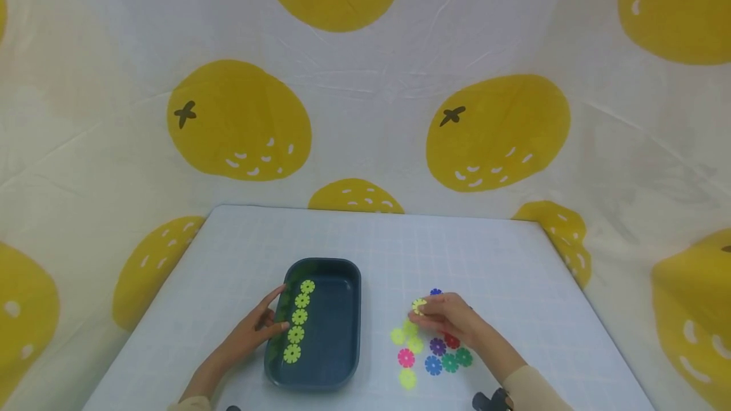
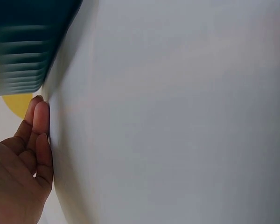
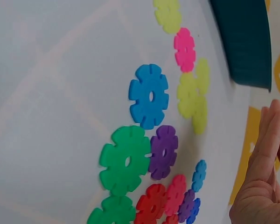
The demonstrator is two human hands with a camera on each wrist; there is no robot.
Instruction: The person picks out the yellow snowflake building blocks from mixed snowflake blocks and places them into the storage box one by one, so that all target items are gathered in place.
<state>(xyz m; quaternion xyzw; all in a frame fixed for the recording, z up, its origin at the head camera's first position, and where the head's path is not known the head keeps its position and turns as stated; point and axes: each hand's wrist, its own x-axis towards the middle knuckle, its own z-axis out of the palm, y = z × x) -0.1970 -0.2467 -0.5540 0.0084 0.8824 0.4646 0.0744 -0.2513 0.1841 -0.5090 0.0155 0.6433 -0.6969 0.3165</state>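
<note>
A dark teal tray (image 1: pixel 328 376) holds a column of several yellow-green flower-shaped discs (image 1: pixel 299 316) along its left side. At the tray's left rim, my left hand (image 1: pixel 259 325) rests with index finger and thumb spread apart, the thumb tip reaching over the edge. The left wrist view shows other fingers (image 2: pixel 44 116) low beside the tray's ribbed outer wall. My right hand (image 1: pixel 448 316) pinches one yellow-green flower disc (image 1: pixel 419 306) by its edge, above the loose pieces. In the right wrist view the hand hides that disc.
Loose flower discs lie right of the tray: yellow-green (image 1: pixel 408 378), pink (image 1: pixel 406 358), blue (image 1: pixel 433 365), green (image 1: pixel 450 362), purple (image 1: pixel 437 346) and red (image 1: pixel 452 340). Some touch or overlap. A white cloth with a faint grid covers the table (image 1: pixel 257 233); behind hangs a fruit-print curtain (image 1: pixel 365 113).
</note>
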